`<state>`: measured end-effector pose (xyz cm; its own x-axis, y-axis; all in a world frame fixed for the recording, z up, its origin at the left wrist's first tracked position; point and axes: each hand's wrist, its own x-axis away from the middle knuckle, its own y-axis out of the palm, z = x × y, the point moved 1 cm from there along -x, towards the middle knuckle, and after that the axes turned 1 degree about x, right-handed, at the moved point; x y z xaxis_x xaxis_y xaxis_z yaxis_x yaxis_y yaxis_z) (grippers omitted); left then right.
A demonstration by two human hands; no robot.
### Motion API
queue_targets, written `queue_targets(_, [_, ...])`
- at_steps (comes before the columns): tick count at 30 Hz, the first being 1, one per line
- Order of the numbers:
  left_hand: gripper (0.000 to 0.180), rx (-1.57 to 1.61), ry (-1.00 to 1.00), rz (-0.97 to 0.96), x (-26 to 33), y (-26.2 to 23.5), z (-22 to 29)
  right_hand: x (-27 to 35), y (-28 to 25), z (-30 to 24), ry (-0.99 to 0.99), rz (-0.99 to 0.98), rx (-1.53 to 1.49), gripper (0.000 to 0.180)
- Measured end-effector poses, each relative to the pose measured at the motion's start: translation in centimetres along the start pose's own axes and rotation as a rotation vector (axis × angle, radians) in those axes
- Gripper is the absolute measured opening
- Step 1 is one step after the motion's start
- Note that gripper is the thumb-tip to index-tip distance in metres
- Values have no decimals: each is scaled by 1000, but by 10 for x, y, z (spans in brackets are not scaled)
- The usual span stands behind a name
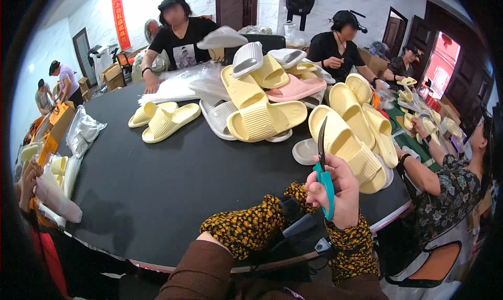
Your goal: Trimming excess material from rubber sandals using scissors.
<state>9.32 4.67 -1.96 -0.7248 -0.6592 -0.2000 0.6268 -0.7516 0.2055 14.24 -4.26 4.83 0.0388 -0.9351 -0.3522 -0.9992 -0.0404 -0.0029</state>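
Observation:
My right hand (343,192) is closed around a pair of scissors (326,187) with teal handles, its dark curved blades pointing up. My left arm, in a yellow-and-black floral sleeve (243,226), reaches across the near table edge toward the right hand; its fingers are hidden or cannot be told apart from the right hand. Just beyond the scissors lie yellow ribbed slippers (346,145) in a pile, with a pale grey slipper (305,152) beside them. A larger heap of yellow, grey and pink slippers (267,119) stands farther back, and two yellow slippers (170,122) lie left of it.
The black table (131,195) curves around me. Clear plastic bags (84,132) and a cardboard box (57,124) are at the left. Across the table one person (178,43) handles a pale slipper; other people work at the right near an orange-seated chair (432,263).

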Motion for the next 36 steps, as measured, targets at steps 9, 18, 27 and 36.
queue_targets(9, [24, 250, 64, -2, 44, -35, -1, -12, 12, -3, 29, -74, -41, 43])
queue_targets(18, [16, -89, -248, 374, 129, -96, 53, -48, 37, 29, -18, -186, -235, 39])
queue_targets(27, [17, 40, -58, 581, 177, -159, 63, -57, 59, 76, 165, -217, -342, 41])
queue_targets(36, [15, 140, -113, 764, 197, -209, 51, -55, 57, 122, 439, -144, -386, 40])
